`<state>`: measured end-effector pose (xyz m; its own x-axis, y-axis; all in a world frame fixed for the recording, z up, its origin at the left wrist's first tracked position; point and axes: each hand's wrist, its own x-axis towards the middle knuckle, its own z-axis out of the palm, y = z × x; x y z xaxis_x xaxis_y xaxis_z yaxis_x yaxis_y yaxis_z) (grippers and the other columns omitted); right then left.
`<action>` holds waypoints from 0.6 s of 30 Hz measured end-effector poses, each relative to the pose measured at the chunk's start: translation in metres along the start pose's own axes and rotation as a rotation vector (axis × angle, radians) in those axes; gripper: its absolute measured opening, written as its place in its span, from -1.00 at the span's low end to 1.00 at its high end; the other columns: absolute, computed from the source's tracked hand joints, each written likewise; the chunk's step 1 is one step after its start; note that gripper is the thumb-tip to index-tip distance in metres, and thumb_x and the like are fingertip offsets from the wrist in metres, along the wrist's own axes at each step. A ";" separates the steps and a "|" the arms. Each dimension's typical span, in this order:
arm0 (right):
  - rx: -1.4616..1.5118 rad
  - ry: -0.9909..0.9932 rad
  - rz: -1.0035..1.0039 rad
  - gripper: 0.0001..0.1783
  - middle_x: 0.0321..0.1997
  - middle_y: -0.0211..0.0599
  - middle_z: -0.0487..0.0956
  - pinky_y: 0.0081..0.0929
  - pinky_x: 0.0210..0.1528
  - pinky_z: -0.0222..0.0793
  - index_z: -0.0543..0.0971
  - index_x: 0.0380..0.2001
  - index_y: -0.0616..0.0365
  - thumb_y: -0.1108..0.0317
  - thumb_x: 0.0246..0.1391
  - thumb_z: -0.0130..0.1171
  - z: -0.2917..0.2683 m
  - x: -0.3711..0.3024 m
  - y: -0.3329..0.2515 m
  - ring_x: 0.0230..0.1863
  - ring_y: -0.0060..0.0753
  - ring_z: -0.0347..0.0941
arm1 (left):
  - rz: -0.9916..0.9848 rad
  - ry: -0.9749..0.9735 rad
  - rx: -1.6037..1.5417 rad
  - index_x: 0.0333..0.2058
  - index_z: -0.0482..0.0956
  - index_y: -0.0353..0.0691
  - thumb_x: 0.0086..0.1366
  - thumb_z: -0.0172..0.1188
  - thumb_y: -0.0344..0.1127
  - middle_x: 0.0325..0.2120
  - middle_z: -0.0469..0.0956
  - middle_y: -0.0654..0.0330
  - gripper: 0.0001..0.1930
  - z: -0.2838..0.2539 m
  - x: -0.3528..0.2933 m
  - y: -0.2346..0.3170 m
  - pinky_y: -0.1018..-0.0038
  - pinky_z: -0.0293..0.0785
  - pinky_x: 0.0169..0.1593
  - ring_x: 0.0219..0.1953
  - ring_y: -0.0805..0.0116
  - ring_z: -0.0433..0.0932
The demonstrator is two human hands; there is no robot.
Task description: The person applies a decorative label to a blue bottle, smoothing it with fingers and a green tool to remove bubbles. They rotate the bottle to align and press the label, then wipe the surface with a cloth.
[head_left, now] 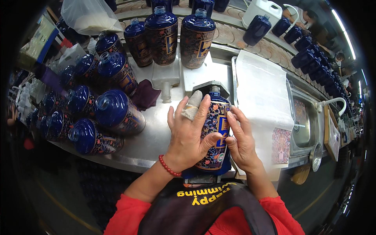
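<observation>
A dark blue bottle (214, 117) lies in front of me, its bare threaded neck pointing away. A patterned label with flowers and a blue panel is on its body. My left hand (184, 137) rests along its left side, fingers stretched and spread, thumb across the label. A grey-white finger cover (192, 107) wraps one finger of that hand. On the right side, my right hand (243, 143) touches the label with thumb and fingertips, its fingers extended. Past the neck is a dark angular metal rest (224, 89). Blue material (226, 167) shows under the bottle's base.
Several labelled blue bottles (117, 107) crowd the left of the steel bench (156, 137). More labelled bottles (199, 37) stand ahead. White backing sheets (258, 86) with a printed label (281, 145) lie to the right, beside a sink (307, 127). A conveyor (225, 33) carries unlabelled bottles (257, 30).
</observation>
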<state>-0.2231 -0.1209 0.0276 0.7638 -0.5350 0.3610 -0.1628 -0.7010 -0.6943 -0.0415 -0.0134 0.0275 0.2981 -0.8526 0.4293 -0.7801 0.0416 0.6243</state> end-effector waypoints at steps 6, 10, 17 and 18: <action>-0.002 0.003 -0.020 -0.39 0.48 0.11 0.21 -0.14 0.39 0.20 0.36 0.40 0.10 0.24 0.33 0.17 0.000 0.001 0.002 0.34 0.07 0.28 | -0.020 0.023 -0.127 0.45 0.11 -0.33 0.41 -0.07 0.36 0.19 0.42 -0.15 -0.07 0.003 0.000 -0.008 -0.20 -0.10 0.37 0.29 -0.19 0.24; 0.001 0.009 -0.031 -0.38 0.47 0.11 0.21 -0.14 0.39 0.20 0.33 0.42 0.12 0.16 0.37 0.11 -0.001 0.002 0.003 0.34 0.07 0.29 | -0.051 0.066 -0.299 0.40 0.16 -0.46 0.48 -0.11 0.28 0.16 0.44 -0.22 -0.13 0.003 0.000 -0.014 0.01 0.07 0.35 0.21 -0.17 0.37; 0.001 0.016 0.035 -0.35 0.47 0.12 0.23 -0.15 0.42 0.16 0.31 0.42 0.17 0.04 0.41 0.05 0.000 -0.010 0.002 0.41 0.09 0.24 | 0.075 -0.018 -0.121 0.47 0.11 -0.24 0.38 -0.26 0.50 0.37 0.27 -0.14 -0.01 0.000 -0.041 -0.016 -0.13 -0.25 0.45 0.44 -0.25 0.07; 0.010 0.019 0.035 -0.35 0.46 0.12 0.24 -0.15 0.42 0.16 0.32 0.41 0.17 0.03 0.41 0.05 0.001 -0.013 0.003 0.41 0.09 0.24 | 0.080 -0.074 -0.113 0.48 0.10 -0.20 0.36 -0.27 0.53 0.39 0.24 -0.12 0.01 0.001 -0.047 -0.017 -0.16 -0.31 0.45 0.46 -0.26 0.02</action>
<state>-0.2333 -0.1155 0.0206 0.7460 -0.5678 0.3480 -0.1828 -0.6771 -0.7128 -0.0429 0.0254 -0.0035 0.1930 -0.8799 0.4342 -0.7315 0.1659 0.6613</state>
